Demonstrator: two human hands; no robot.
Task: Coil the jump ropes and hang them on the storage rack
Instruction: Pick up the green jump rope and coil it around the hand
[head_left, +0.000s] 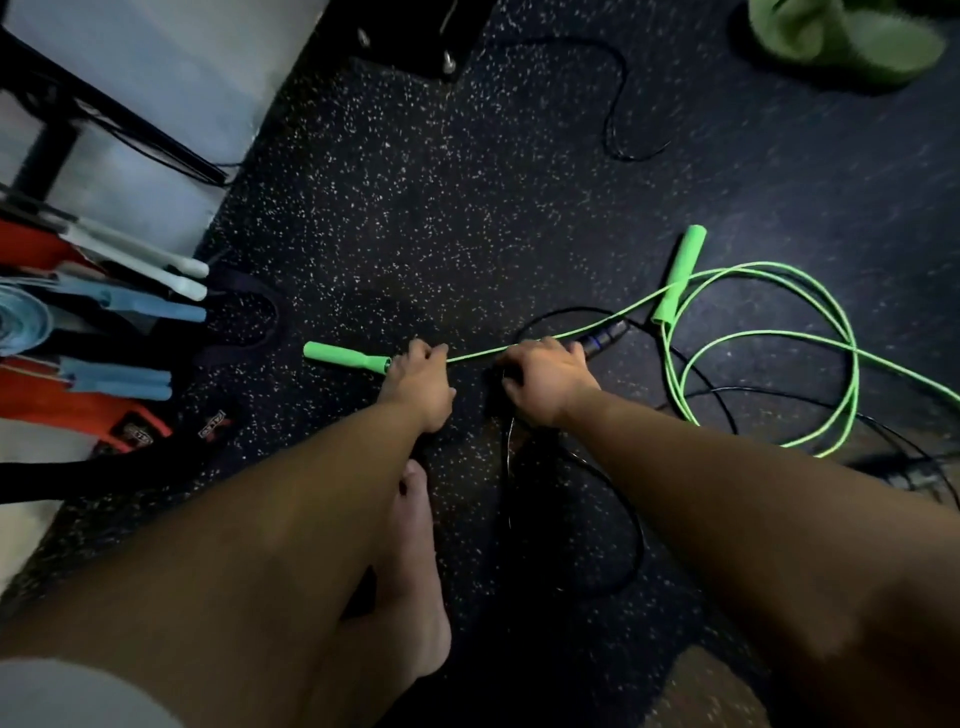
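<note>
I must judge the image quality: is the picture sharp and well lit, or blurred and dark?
Head view: dim overall, corners darkest; wide-angle bending at the edges; green jump rope stands out clearly; black rope nearly lost against the floor; rack smeared.

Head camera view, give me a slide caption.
Both hands, left hand and right hand, grip the green jump rope on the floor.

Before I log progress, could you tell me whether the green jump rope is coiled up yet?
Not yet: the green jump rope sprawls in loose loops on the floor, one stretch between both hands.
</note>
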